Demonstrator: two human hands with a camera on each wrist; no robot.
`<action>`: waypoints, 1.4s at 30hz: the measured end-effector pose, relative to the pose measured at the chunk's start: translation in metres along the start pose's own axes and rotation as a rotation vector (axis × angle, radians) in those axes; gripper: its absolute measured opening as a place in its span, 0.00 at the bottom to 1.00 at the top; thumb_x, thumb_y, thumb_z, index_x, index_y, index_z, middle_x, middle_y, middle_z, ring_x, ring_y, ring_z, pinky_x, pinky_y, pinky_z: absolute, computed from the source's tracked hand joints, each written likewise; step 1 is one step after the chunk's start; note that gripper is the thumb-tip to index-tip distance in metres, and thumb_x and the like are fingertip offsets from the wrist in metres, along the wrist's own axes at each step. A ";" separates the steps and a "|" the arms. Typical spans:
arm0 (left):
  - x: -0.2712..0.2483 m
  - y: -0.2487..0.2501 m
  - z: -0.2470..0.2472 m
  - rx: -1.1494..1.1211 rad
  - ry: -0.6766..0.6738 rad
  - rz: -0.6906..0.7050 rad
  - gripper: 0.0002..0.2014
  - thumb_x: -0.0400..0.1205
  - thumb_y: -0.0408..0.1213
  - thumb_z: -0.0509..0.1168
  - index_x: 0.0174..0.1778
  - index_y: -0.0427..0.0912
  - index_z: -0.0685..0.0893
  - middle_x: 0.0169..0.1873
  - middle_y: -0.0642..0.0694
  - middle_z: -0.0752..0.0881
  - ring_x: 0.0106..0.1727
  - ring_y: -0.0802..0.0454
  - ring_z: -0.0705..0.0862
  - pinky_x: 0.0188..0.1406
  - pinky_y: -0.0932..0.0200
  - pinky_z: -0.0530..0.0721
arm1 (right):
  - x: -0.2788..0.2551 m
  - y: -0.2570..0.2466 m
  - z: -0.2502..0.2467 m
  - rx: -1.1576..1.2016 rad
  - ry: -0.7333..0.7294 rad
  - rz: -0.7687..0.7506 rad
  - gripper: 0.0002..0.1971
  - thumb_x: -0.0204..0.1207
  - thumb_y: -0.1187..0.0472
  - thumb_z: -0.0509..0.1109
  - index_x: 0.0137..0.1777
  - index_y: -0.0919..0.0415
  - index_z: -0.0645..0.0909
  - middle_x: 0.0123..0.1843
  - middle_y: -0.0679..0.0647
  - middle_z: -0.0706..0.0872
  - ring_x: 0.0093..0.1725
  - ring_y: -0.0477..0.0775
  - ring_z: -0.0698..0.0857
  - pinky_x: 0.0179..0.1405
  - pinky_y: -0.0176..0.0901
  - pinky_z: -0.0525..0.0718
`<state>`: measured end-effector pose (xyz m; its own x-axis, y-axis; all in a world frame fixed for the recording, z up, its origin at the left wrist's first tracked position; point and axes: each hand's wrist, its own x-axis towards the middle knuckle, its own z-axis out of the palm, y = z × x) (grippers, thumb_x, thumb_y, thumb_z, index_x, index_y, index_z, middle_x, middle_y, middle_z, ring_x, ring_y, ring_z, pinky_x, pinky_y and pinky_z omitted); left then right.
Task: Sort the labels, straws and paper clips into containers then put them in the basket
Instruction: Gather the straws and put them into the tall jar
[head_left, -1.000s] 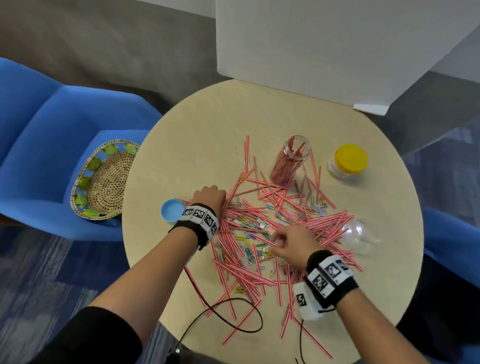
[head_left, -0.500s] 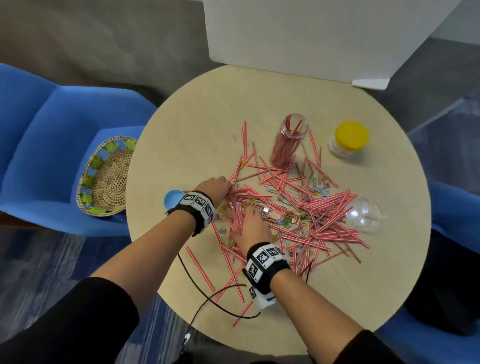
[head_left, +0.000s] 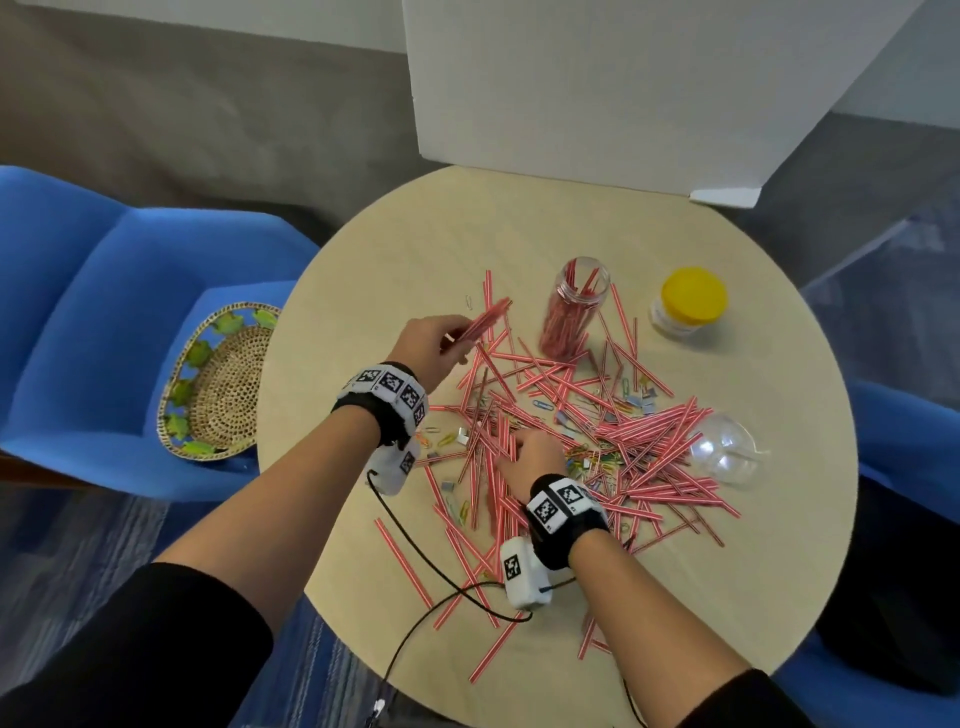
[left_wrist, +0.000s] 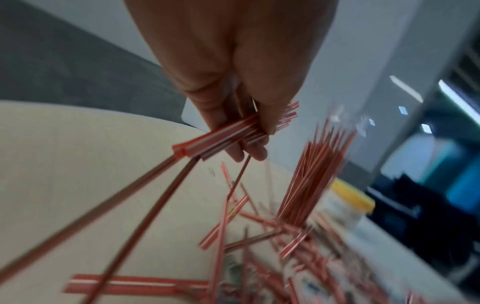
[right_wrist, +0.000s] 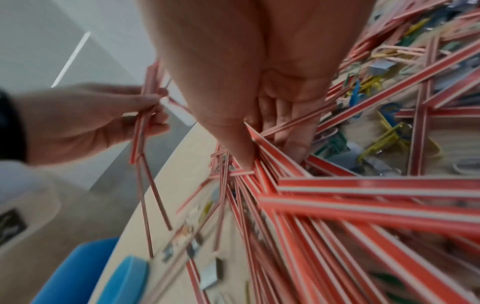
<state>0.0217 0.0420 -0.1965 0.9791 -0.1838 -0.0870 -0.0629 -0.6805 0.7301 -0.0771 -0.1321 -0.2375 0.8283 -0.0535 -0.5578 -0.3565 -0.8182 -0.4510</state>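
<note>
My left hand (head_left: 441, 343) is raised over the table's left part and grips a bundle of red-and-white straws (head_left: 485, 319), pinched between thumb and fingers (left_wrist: 249, 142). The open clear jar (head_left: 571, 306), partly filled with straws, stands upright to its right. My right hand (head_left: 530, 457) lies on the scattered straw pile (head_left: 649, 441), thumb (right_wrist: 241, 158) and curled fingers closing round several straws (right_wrist: 272, 156). Coloured paper clips (head_left: 597, 462) and small labels (head_left: 641, 400) are mixed under the straws. The woven basket (head_left: 218, 384) sits on the blue chair at left.
A yellow-lidded jar (head_left: 688, 301) stands at the back right. An empty clear container (head_left: 727, 452) lies on its side at the pile's right edge. A blue lid (right_wrist: 124, 281) lies near the table's left edge. A white board (head_left: 623, 78) rises behind the round table (head_left: 753, 597).
My left hand has lifted off the table by the blue lid with a bundle of straws, moving toward the straw jar. My right hand moved left across the pile and closed on straws.
</note>
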 end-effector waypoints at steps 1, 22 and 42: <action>0.001 0.003 -0.001 -0.096 0.038 -0.028 0.11 0.84 0.35 0.66 0.60 0.43 0.87 0.41 0.48 0.90 0.40 0.57 0.90 0.44 0.65 0.85 | 0.002 0.003 -0.005 0.010 -0.019 0.009 0.14 0.79 0.55 0.73 0.57 0.65 0.86 0.43 0.57 0.87 0.41 0.56 0.83 0.44 0.45 0.84; 0.016 0.092 -0.004 -0.755 -0.022 -0.131 0.18 0.86 0.52 0.60 0.34 0.47 0.71 0.24 0.53 0.67 0.22 0.56 0.63 0.23 0.62 0.63 | -0.002 0.051 -0.078 1.212 -0.014 0.011 0.12 0.90 0.57 0.53 0.48 0.60 0.74 0.29 0.50 0.73 0.31 0.53 0.77 0.38 0.47 0.79; 0.094 0.160 0.039 -0.526 0.194 -0.034 0.21 0.89 0.54 0.51 0.44 0.41 0.78 0.41 0.47 0.81 0.39 0.57 0.78 0.43 0.57 0.76 | -0.014 0.069 -0.175 1.289 0.120 -0.199 0.23 0.82 0.44 0.60 0.28 0.51 0.61 0.26 0.49 0.55 0.22 0.48 0.52 0.17 0.37 0.54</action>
<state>0.0959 -0.1120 -0.1143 0.9996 -0.0006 -0.0266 0.0258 -0.2294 0.9730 -0.0376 -0.2882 -0.1394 0.9236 -0.1009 -0.3699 -0.3239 0.3109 -0.8935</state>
